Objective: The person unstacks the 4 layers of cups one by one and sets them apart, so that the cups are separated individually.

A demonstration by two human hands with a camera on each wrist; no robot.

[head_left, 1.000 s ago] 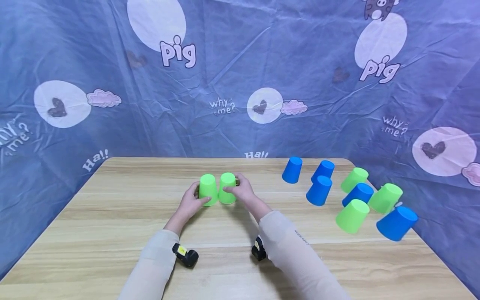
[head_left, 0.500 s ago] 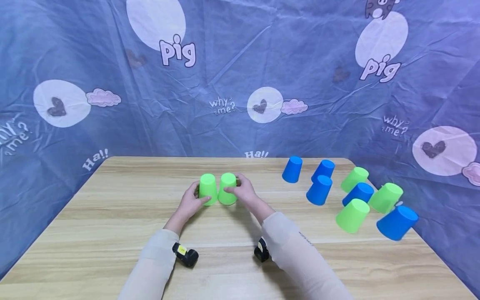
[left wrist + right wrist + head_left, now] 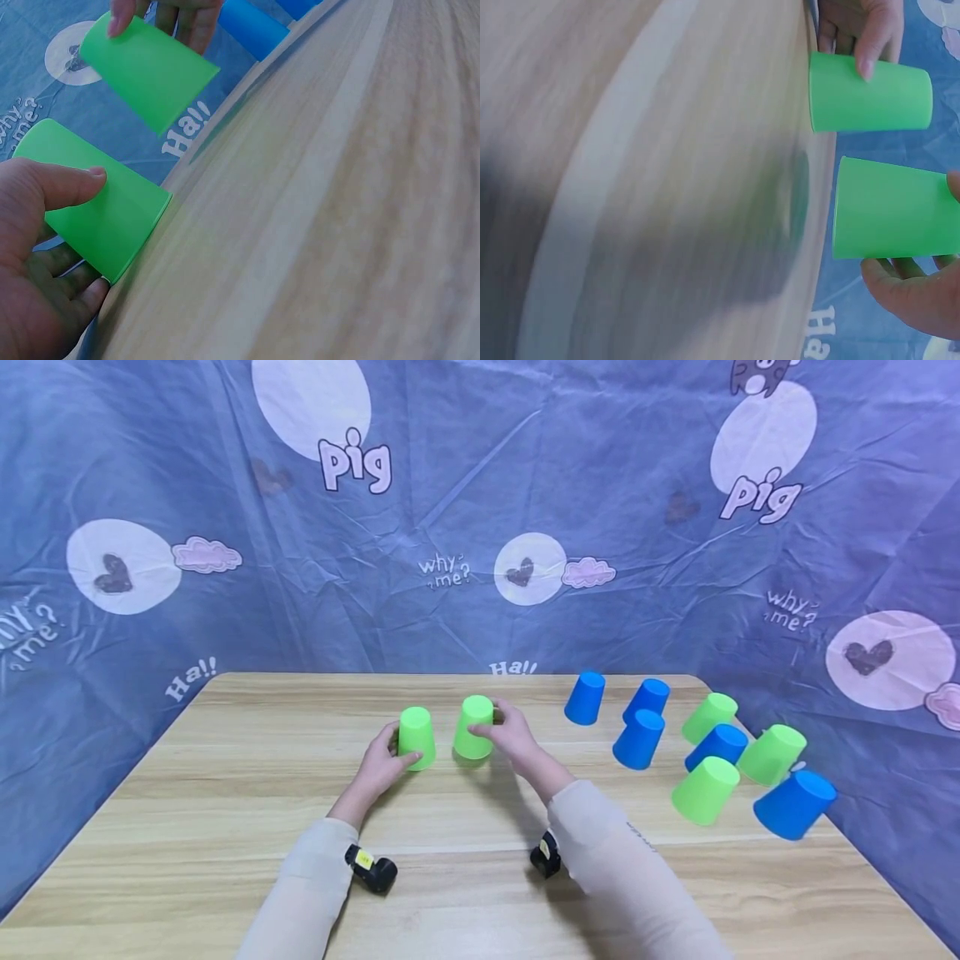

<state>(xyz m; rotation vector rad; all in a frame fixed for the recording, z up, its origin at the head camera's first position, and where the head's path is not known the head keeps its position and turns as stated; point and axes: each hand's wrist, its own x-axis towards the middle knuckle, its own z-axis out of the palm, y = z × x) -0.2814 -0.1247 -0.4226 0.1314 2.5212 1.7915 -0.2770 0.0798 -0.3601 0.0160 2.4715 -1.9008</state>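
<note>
Two green cups stand mouth-down near the middle of the table. My left hand (image 3: pixel 381 763) grips the left green cup (image 3: pixel 417 735), thumb across its near side and fingers behind; in the left wrist view this cup (image 3: pixel 112 217) has its rim on the table. My right hand (image 3: pixel 516 735) holds the other green cup (image 3: pixel 472 731) between thumb and fingers. In the right wrist view that cup (image 3: pixel 892 210) hangs slightly above the wood, with a gap under its rim. A space separates the two cups.
Several upturned blue cups (image 3: pixel 638 740) and green cups (image 3: pixel 705 791) stand at the table's right side, some close together near the right edge. A printed blue cloth (image 3: pixel 420 635) hangs behind the wooden table (image 3: pixel 225 827).
My right hand has lifted its green cup and moved it right, away from the other one. The left hand and its cup have stayed in place.
</note>
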